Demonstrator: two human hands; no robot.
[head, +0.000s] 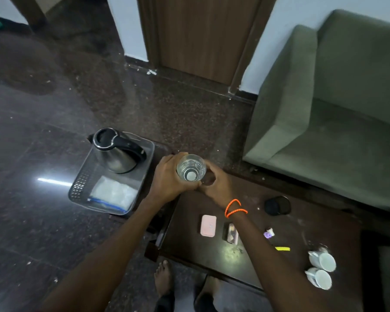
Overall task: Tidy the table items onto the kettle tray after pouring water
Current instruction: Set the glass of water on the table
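My left hand (pixel 169 176) is wrapped around a clear glass (pixel 191 168) holding a little water, upright above the far left corner of the dark table (pixel 189 221). My right hand (pixel 216 185), with orange bands at the wrist, curls around what looks like a second clear glass (pixel 208 180) right beside the first. To the left, off the table, a steel kettle (pixel 117 152) with a black handle stands on the grey kettle tray (pixel 78 188). A clear bag of white contents (pixel 113 193) lies on the tray's near end.
On the table lie a pink case (pixel 208 225), a dark box (pixel 230 231), a black round cup (pixel 277 205), a small purple-white piece (pixel 268 233), a yellow strip (pixel 282 248) and two white cups (pixel 320 270). A green sofa (pixel 336 109) stands at the right. My bare foot (pixel 163 278) is on the floor.
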